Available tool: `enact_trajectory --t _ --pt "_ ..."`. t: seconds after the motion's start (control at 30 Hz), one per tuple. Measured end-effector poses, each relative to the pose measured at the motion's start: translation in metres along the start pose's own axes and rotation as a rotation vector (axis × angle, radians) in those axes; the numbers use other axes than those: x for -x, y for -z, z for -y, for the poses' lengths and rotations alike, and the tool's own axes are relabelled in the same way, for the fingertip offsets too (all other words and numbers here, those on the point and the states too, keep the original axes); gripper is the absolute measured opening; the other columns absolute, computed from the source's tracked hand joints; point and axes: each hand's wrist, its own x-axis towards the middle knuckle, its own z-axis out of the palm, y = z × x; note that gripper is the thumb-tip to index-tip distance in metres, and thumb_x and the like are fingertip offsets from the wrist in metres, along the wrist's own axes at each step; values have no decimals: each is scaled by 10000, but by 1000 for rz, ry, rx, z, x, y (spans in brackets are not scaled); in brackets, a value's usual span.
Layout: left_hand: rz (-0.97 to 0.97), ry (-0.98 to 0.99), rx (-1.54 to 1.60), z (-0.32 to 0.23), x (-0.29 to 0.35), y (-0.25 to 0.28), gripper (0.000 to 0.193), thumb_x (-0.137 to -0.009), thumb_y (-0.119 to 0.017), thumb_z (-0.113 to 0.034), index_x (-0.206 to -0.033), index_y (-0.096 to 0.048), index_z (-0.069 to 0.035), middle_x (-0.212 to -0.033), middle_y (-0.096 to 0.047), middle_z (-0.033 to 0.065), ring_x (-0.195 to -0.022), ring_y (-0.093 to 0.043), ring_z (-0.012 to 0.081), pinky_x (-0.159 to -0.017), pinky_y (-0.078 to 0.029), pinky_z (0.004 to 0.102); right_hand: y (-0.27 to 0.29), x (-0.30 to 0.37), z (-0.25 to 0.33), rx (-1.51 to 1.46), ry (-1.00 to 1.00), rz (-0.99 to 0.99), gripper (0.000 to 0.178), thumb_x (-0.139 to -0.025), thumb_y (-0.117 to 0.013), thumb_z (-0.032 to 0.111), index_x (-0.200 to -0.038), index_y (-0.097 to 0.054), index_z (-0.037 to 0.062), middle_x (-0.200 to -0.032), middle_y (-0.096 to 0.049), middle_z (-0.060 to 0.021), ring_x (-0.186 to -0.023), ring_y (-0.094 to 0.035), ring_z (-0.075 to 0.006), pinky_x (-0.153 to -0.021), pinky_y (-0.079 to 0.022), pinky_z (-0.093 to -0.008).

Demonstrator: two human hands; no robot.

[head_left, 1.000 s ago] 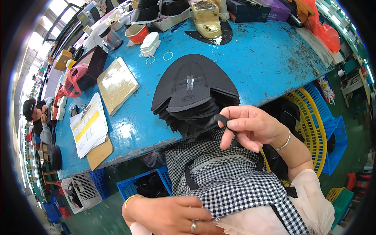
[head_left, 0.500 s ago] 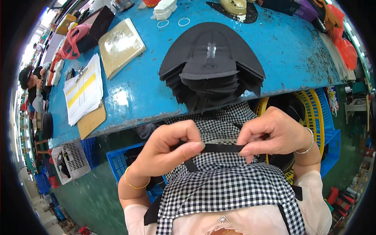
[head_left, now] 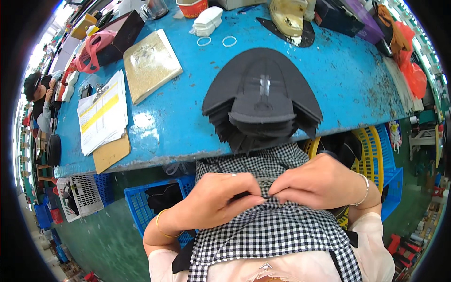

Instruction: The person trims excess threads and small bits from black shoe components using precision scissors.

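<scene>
Over the waist of my checked apron (head_left: 268, 230), both hands are close together with their fingers pinched. My left hand (head_left: 225, 197) and my right hand (head_left: 314, 183) hold a black fabric strap between them; only a small dark bit shows at the fingertips, as the fingers hide the rest. Just beyond them, at the table's near edge, lies a fanned stack of black shaped fabric pieces (head_left: 265, 101), rounded at the far end. Neither hand touches the stack.
The blue table (head_left: 174, 122) bears a clipboard with papers (head_left: 103, 115), a worn book (head_left: 152, 63), white folded pads (head_left: 206, 21) and a stained shoe last (head_left: 286, 21). Below stand a blue crate (head_left: 141, 197) and yellow basket (head_left: 371, 145). A person (head_left: 42, 103) sits far left.
My hands have come closer together and moved slightly down, so the strap stretched between them is now mostly hidden. The view has tilted up a little, showing more of the table's far side.
</scene>
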Motion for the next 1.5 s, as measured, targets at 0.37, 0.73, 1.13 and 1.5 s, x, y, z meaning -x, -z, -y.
enact_trajectory --t 0.37,0.73,1.13,1.5 --pt "-375 196 467 97 -75 77 103 -896 -666 -170 -935 -606 -96 -1539 -269 213 -1460 -173 296 -1125 -234 399 57 -25 -123 -108 -539 -232 752 -948 -587 356 -1498 -169 57 -1496 -281 -247 -1384 -316 -356 -1087 -339 -409" --pt "-407 195 287 77 -43 30 111 -856 -653 -63 -888 -547 -68 -1534 -208 293 -1470 -128 351 -1143 -172 441 74 -35 -117 -249 -510 46 836 -918 -570 472 -1491 -160 22 -1472 -279 -288 -1385 -288 -381 -1138 -249 -424" --pt "-707 201 372 56 -36 119 148 -737 -690 -9 -788 -551 -23 -723 -482 -2 -621 -417 75 -527 -292 217 89 -84 -197 635 -293 -297 238 -800 -720 177 -938 -583 39 -884 -538 -112 -893 -536 -300 -771 -453 -391" --pt "602 267 -15 19 -160 110 123 -746 -781 -106 -844 -738 -47 -686 -670 25 -581 -575 101 -505 -417 239 95 -29 -144 -591 -476 -339 168 -1016 -464 230 -1010 -450 62 -672 -384 56 -565 -311 -33 -498 -255 -205"
